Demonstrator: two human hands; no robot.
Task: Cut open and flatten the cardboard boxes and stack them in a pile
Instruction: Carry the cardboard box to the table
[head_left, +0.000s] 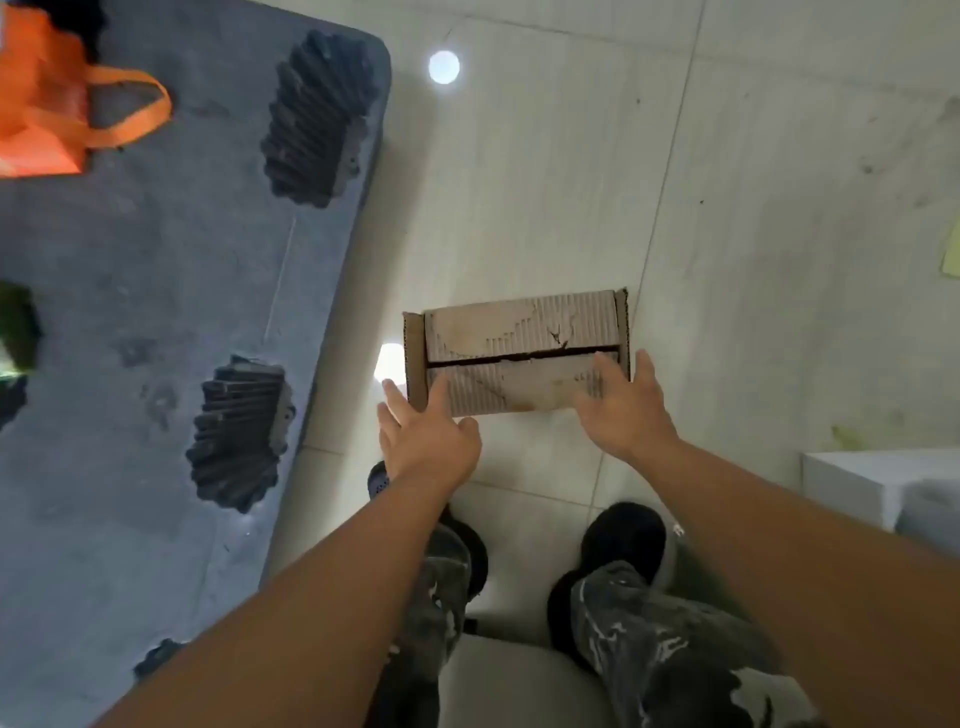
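Orange bag (39, 98): on the grey mattress (130, 312), far left corner.
Dark ridged blocks (317, 119): on the mattress, well apart.
Left hand (426, 436): fingers straight and spread, at the cardboard box's near left corner.
Cardboard box (514, 348): on the tiled floor (727, 234), flaps closed, between both hands.
Right hand (623, 405): fingers spread flat on the box's right top.
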